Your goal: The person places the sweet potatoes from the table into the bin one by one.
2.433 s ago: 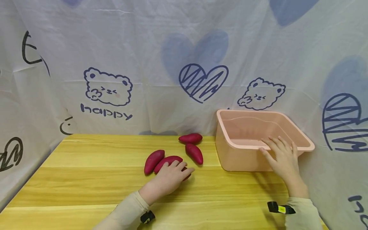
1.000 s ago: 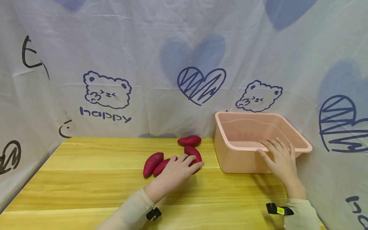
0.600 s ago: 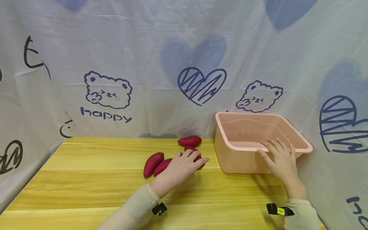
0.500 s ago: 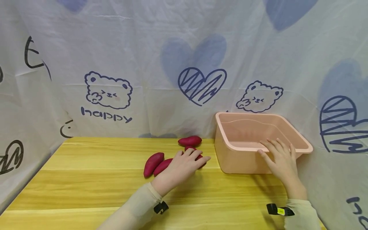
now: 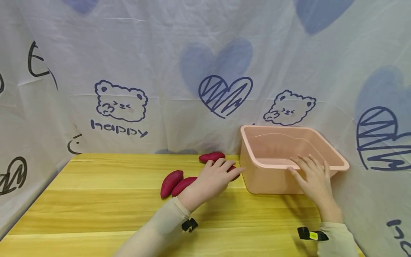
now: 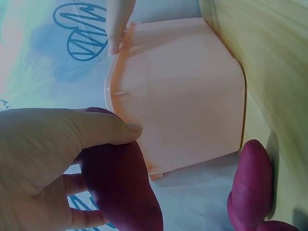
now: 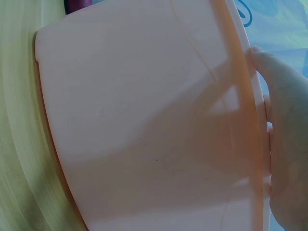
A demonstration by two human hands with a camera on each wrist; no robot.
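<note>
My left hand [image 5: 208, 184] holds a purple-red sweet potato [image 6: 118, 185] above the table, its thumb lying across the near side in the left wrist view. In the head view only one end of that sweet potato shows past the fingers, close to the left wall of a pink plastic bin [image 5: 273, 180]. My right hand [image 5: 313, 182] rests on the bin's near rim, fingers spread over the inside and thumb at the edge. Two sweet potatoes lie side by side left of my left hand, a curved one [image 5: 171, 184] and a partly covered one [image 5: 183, 186].
Another sweet potato [image 5: 212, 157] lies at the back of the wooden table [image 5: 96, 200], near the printed cloth [image 5: 167, 71] hanging behind. The bin's floor shows no sweet potatoes where visible. My left hand may hide something behind it.
My left hand has moved right and away from me, from the sweet potato group toward the bin, carrying one sweet potato. The right hand has stayed on the rim.
</note>
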